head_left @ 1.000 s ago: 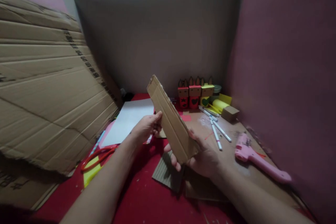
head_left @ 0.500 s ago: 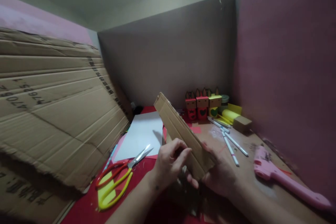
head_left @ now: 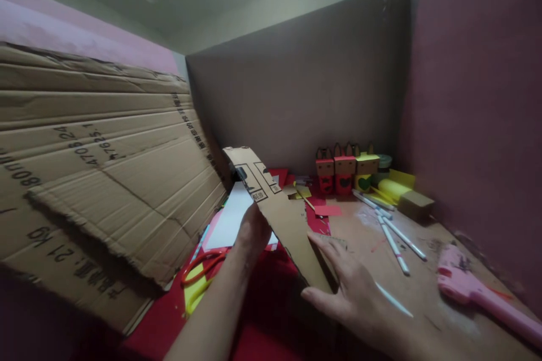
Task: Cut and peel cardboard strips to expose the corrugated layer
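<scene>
- Cardboard strip (head_left: 282, 215): held above the middle of the desk (head_left: 427, 316), tilted, with its printed far end raised.
- Left hand (head_left: 254, 231): closed on the strip's left edge (fingers hidden behind the cardboard).
- Right hand (head_left: 351, 287): open, fingers extended, touching the strip's near end.
- Scissors (head_left: 202, 271): lying below the left hand, near the desk's left edge.
- Large cardboard sheet (head_left: 105, 180): leaning along the left edge.
- Pens (head_left: 393, 237) and pink glue gun (head_left: 478, 293): lying at the right side.

Bare left hand (head_left: 253, 232) and bare right hand (head_left: 353, 293), both on bare forearms, uncovered as far as shown. Long, slim fingers (head_left: 324, 245) on the right hand, rounded back on the left hand. Finer detail lost to dim light and blur.
</scene>
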A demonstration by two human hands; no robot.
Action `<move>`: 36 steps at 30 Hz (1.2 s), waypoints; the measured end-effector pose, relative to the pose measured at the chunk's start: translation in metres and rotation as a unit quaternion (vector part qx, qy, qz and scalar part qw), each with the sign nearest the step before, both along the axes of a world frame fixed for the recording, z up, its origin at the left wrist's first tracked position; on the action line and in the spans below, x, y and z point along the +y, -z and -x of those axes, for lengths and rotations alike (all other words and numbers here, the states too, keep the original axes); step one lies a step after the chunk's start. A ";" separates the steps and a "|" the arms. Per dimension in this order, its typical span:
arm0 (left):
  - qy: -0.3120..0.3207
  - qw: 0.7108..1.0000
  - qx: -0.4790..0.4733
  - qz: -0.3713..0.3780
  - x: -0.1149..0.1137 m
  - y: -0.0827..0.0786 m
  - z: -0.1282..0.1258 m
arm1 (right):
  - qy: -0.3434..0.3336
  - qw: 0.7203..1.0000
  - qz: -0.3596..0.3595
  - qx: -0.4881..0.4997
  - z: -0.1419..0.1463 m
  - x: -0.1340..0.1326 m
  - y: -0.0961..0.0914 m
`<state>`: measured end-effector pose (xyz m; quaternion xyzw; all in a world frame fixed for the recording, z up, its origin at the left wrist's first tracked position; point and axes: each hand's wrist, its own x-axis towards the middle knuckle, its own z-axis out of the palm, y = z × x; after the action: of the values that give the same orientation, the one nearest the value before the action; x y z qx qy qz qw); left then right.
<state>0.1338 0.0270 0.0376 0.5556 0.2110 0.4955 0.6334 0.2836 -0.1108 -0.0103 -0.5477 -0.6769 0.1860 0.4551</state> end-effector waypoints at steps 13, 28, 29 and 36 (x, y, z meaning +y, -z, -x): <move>-0.258 0.948 0.124 -0.141 -0.015 0.009 -0.015 | -0.313 0.712 0.254 0.574 -0.010 0.008 -0.014; -0.042 0.837 0.348 -0.421 -0.084 0.020 -0.036 | -0.223 0.657 0.255 0.673 -0.012 0.019 -0.007; -0.040 0.839 0.347 -0.418 -0.083 0.020 -0.036 | -0.221 0.661 0.255 0.670 -0.012 0.019 -0.006; -0.056 0.840 0.319 -0.435 -0.086 0.019 -0.033 | -0.195 0.722 0.230 0.623 -0.006 0.020 0.001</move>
<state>0.1672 -0.0588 0.0186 0.8886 0.1953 0.3663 0.1951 0.2895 -0.0908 -0.0118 -0.2520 -0.2690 0.7202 0.5877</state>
